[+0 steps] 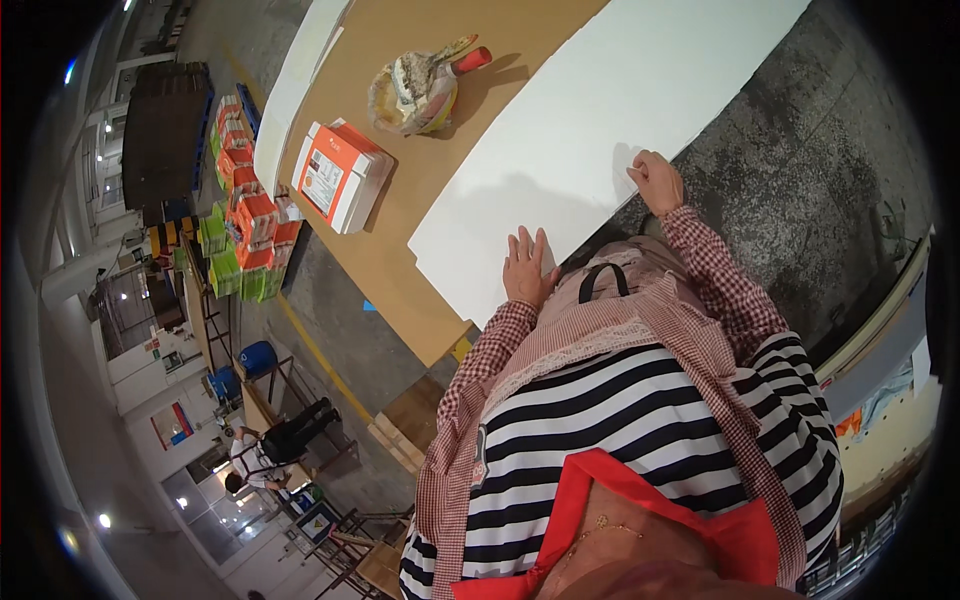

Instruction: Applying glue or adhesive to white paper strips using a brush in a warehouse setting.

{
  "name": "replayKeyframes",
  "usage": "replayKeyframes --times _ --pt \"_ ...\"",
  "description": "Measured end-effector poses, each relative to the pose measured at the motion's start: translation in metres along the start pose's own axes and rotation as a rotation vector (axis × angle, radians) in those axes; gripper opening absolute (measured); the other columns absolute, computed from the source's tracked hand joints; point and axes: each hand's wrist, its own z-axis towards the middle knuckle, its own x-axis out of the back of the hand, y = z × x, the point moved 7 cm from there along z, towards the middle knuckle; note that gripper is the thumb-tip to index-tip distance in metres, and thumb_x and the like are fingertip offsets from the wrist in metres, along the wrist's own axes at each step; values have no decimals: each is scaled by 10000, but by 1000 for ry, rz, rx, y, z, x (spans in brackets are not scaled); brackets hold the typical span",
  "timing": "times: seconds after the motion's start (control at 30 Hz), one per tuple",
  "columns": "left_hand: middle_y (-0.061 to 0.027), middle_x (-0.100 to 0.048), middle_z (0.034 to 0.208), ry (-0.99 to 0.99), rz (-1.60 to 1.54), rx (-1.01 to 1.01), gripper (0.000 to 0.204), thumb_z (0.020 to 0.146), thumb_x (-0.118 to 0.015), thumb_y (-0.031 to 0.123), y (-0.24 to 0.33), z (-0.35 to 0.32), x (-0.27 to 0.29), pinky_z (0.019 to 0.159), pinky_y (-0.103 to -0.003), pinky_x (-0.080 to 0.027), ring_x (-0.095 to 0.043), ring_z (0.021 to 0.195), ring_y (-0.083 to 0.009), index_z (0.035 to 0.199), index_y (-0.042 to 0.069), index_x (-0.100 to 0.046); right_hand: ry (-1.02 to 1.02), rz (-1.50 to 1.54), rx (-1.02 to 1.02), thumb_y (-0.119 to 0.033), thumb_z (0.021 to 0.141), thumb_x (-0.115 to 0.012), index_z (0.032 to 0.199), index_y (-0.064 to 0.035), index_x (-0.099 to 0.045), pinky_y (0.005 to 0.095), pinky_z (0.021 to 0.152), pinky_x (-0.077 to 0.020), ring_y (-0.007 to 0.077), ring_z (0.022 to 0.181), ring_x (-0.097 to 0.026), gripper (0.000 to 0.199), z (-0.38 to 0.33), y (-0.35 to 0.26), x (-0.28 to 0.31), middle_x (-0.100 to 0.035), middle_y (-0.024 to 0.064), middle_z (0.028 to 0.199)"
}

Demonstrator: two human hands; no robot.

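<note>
A long white board or sheet lies in front of me on a larger brown board. My left hand rests flat on the white sheet close to its near edge, fingers spread and holding nothing. Farther right, my right hand is closed at the sheet's near edge, its fingers curled with the tips against the white surface. Whether something small is pinched in it is hidden.
Beyond the white sheet stand a plastic-wrapped tub with a red-handled tool and a stack of orange-and-white printed cartons. Piled orange and green packages sit on the floor at left. Another person works at a far bench.
</note>
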Motion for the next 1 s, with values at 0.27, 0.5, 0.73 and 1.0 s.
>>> replayKeyframes --times 0.27,0.5,0.73,1.0 --pt "-220 -251 1459 -10 -1 -7 863 703 -737 352 2 3 -1 976 -463 -400 -299 1307 -439 1427 186 -298 -361 357 -360 -180 743 -681 889 -15 -674 341 684 -514 259 752 -655 219 -7 32 -27 -670 142 812" --pt "-210 -243 1465 4 16 -11 863 706 -736 361 -2 4 -5 969 -460 -406 -301 1309 -433 1428 192 -294 -291 104 -155 -178 734 -692 900 1 -671 328 706 -511 237 767 -654 244 -7 23 -29 -676 132 829" --pt "-206 -244 1466 -2 25 -13 878 711 -732 381 -1 4 -6 962 -462 -408 -289 1318 -424 1436 193 -274 -311 323 -192 -193 744 -697 863 12 -660 314 657 -508 194 707 -632 240 -11 24 -32 -659 100 776" --pt "-213 -252 1459 -9 23 -26 871 717 -725 389 2 3 -6 970 -462 -403 -287 1314 -430 1433 178 -276 -474 533 -308 -250 915 -529 716 -18 -517 269 437 -441 127 502 -529 305 -2 14 -57 -509 17 617"
